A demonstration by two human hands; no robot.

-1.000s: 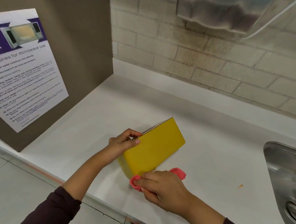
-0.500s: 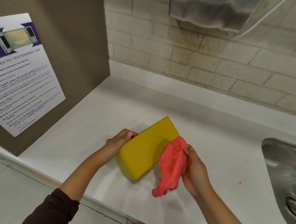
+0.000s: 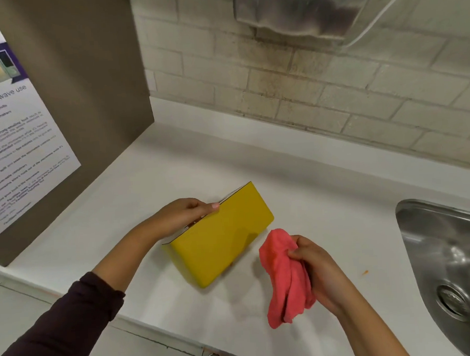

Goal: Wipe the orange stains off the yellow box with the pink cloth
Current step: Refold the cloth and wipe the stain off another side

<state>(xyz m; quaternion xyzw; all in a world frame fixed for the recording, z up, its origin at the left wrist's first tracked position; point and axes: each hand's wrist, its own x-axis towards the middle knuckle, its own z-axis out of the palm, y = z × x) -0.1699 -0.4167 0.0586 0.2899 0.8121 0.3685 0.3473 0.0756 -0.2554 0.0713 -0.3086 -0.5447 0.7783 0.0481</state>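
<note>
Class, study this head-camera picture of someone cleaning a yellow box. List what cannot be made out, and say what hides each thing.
- Far side and underside of the yellow box: turned away from the camera, so stains there are unknown.
- Left hand fingers: hidden behind the box's top edge.
- Poster: cut off by the left edge, small print blurred.
- Sink: cut off by the right edge.
- Pink cloth: inner folds hidden, bunched in the right hand.

A poster (image 3: 22,140) hanging on the brown panel (image 3: 87,76) at left is showing the words "microwave use" under a microwave photo; its smaller print is blurring past reading.
</note>
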